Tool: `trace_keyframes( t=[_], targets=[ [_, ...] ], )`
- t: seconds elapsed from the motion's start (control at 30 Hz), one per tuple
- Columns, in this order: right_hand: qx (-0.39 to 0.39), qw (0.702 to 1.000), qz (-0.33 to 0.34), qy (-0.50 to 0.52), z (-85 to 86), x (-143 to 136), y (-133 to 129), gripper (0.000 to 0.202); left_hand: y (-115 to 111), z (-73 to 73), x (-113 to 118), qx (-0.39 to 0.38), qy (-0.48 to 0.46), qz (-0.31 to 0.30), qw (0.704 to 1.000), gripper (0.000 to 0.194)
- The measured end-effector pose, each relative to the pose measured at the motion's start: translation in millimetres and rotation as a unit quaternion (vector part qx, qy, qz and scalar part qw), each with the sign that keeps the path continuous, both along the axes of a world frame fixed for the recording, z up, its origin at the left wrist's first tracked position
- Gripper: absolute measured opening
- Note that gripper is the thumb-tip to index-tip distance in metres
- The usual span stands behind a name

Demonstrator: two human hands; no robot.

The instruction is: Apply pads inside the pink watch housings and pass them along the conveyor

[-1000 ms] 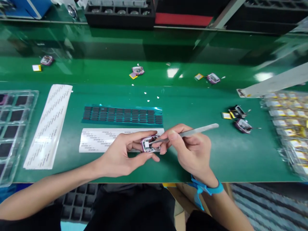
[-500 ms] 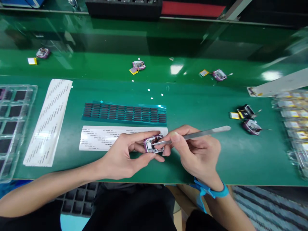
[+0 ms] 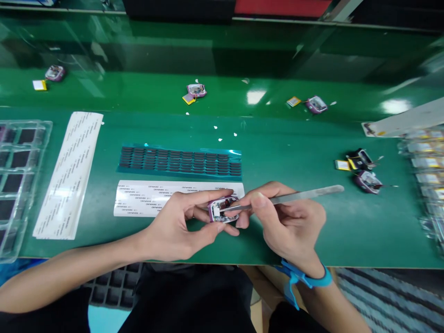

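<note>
Between the fingers and thumb of my left hand [image 3: 187,226] is a small purple-rimmed device [image 3: 217,212], its open side up and circuit parts showing. My right hand [image 3: 289,217] pinches metal tweezers [image 3: 294,195], whose tips reach into the device beside a small white piece. Behind my left fingers lies a white printed sheet [image 3: 138,199], partly covered by them. A teal film strip [image 3: 180,162] with rows of thin black pieces lies just beyond that sheet.
White printed strips [image 3: 67,178] and a clear compartment tray [image 3: 21,159] are at the left. Purple devices with batteries lie farther back [image 3: 196,90] and at the right [image 3: 367,181]. Batteries in clear packaging [image 3: 428,162] line the right edge. Small white bits dot the green table [image 3: 277,152].
My right hand and the tweezers have shifted slightly right, with the tips still inside the device. My left hand keeps its hold. The camera view has moved a little.
</note>
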State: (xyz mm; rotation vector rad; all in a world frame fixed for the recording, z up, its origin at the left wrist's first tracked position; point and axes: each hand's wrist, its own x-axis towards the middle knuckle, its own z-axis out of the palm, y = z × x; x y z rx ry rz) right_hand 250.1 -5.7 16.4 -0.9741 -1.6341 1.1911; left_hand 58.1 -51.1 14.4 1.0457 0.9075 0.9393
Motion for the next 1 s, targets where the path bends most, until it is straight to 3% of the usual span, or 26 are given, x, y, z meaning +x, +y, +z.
trace_keyframes(
  t=[0.37,0.57,0.67,0.77,0.83,0.93,1.0],
  targets=[
    [0.013,0.999,-0.001,-0.033,0.6,0,1,0.026,0,-0.3,-1,-0.005,0.010,-0.003,1.000,0.046],
    [0.064,0.996,-0.011,-0.064,-1.8,-2,-8,0.018,3,-3.8,-2,-0.037,-0.006,0.001,0.999,0.041],
    [0.095,0.994,0.012,-0.062,0.5,6,-5,0.015,4,-4.9,-2,-0.028,0.034,0.003,0.999,0.038],
    [0.107,0.994,0.009,-0.011,4.5,19,20,0.016,4,-1.4,-3,0.027,0.087,-0.009,0.996,0.036],
    [0.106,0.994,-0.018,-0.036,3.5,26,46,0.019,6,2.4,-6,0.065,0.110,-0.014,0.992,0.033],
    [0.081,0.991,0.032,-0.101,-7.9,33,81,0.025,11,4.1,-11,0.121,0.166,-0.002,0.979,0.026],
    [0.052,0.990,0.055,-0.115,-18.6,38,96,0.033,16,-0.3,-14,0.185,0.232,0.000,0.955,0.023]
  ],
)
